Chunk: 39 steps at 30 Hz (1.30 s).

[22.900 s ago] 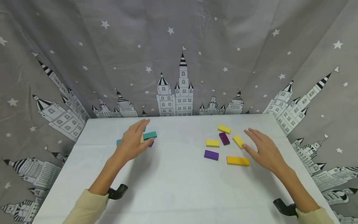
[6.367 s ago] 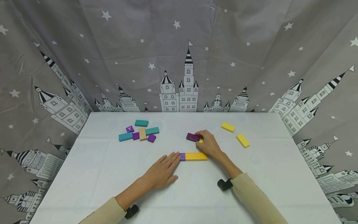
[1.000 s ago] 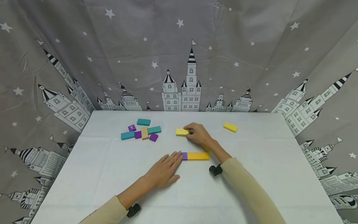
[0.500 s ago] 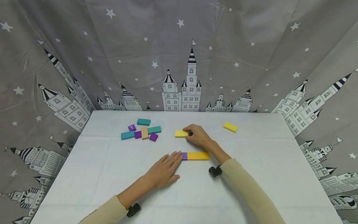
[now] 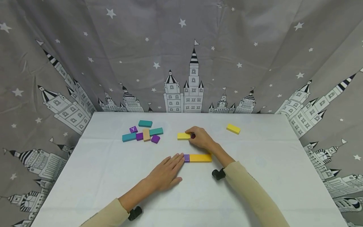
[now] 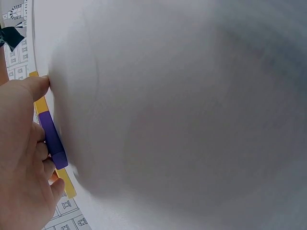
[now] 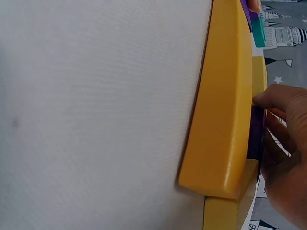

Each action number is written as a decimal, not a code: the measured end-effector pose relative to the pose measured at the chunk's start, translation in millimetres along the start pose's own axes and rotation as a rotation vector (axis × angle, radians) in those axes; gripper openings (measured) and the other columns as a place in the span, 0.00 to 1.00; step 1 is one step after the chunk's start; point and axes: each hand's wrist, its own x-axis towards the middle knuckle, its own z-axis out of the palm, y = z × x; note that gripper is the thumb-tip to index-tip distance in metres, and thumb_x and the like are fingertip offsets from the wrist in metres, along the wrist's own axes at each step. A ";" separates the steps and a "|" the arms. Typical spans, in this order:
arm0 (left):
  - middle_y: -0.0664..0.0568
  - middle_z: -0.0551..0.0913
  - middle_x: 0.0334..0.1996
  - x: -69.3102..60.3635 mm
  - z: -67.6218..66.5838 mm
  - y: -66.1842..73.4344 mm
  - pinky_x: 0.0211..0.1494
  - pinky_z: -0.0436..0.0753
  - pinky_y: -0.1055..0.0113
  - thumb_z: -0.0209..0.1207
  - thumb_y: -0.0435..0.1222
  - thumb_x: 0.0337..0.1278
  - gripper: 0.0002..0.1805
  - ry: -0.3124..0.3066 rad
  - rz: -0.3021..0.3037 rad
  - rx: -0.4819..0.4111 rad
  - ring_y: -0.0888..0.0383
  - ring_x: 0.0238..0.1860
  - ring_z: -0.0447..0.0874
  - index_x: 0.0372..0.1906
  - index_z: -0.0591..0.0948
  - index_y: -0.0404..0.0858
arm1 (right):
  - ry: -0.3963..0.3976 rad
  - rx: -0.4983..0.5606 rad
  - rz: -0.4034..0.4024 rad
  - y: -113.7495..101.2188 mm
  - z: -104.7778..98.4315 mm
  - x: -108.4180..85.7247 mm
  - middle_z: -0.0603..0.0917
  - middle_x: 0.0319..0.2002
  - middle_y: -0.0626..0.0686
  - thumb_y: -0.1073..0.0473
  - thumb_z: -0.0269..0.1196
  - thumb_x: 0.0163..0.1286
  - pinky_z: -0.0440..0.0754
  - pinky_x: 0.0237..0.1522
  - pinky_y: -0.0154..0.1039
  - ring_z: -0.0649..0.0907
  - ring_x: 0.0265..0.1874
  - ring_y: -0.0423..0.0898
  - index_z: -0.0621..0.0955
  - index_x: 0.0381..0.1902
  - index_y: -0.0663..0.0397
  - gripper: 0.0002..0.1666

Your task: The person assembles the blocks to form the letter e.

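My left hand point(image 5: 164, 175) lies palm down, fingers straight, touching the purple block point(image 5: 186, 158) and covering most of it. Against that block's right end lies a long orange-yellow block point(image 5: 200, 158). Just beyond them, my right hand point(image 5: 202, 137) pinches the right end of a yellow block point(image 5: 183, 136) between thumb and index finger. A maroon block point(image 5: 193, 136) adjoins it, mostly hidden by the hand. In the right wrist view, a further yellow block point(image 7: 225, 211) follows the maroon block point(image 7: 255, 134); the arm covers nearly all of it in the head view.
A single yellow block point(image 5: 233, 129) lies at the back right. Toward the back left are teal blocks point(image 5: 156, 131), small purple blocks point(image 5: 155, 139), one marked Y, and a tan block point(image 5: 146, 135). A grey curtain point(image 5: 136, 56) borders the white table point(image 5: 255, 195).
Since the oldest frame, several blocks have come from the right into two central rows. In the last second, the pinched yellow block shifted slightly left and nearer; the left hand stayed put.
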 end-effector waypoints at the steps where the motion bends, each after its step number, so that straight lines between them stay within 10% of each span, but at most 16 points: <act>1: 0.45 0.51 0.79 0.0 -0.2 0.1 0.76 0.53 0.51 0.49 0.56 0.72 0.41 0.000 -0.001 0.001 0.49 0.78 0.47 0.78 0.56 0.36 | -0.001 0.002 -0.003 -0.6 -0.4 -0.6 0.81 0.58 0.56 0.67 0.66 0.65 0.74 0.63 0.44 0.78 0.54 0.49 0.81 0.60 0.58 0.24; 30: 0.45 0.51 0.79 -0.3 0.2 -0.5 0.76 0.53 0.51 0.50 0.56 0.72 0.41 0.005 0.006 -0.003 0.49 0.78 0.47 0.78 0.56 0.35 | -0.029 0.001 -0.032 -1.2 -1.0 -2.8 0.80 0.59 0.56 0.68 0.65 0.65 0.73 0.63 0.44 0.78 0.54 0.48 0.80 0.62 0.58 0.26; 39: 0.45 0.50 0.79 0.5 1.9 -1.0 0.77 0.52 0.52 0.47 0.56 0.73 0.41 0.000 0.008 0.024 0.50 0.78 0.46 0.79 0.55 0.35 | 0.018 -0.029 -0.074 -0.5 -7.9 -12.2 0.75 0.66 0.57 0.58 0.61 0.72 0.64 0.71 0.49 0.71 0.67 0.53 0.77 0.66 0.56 0.25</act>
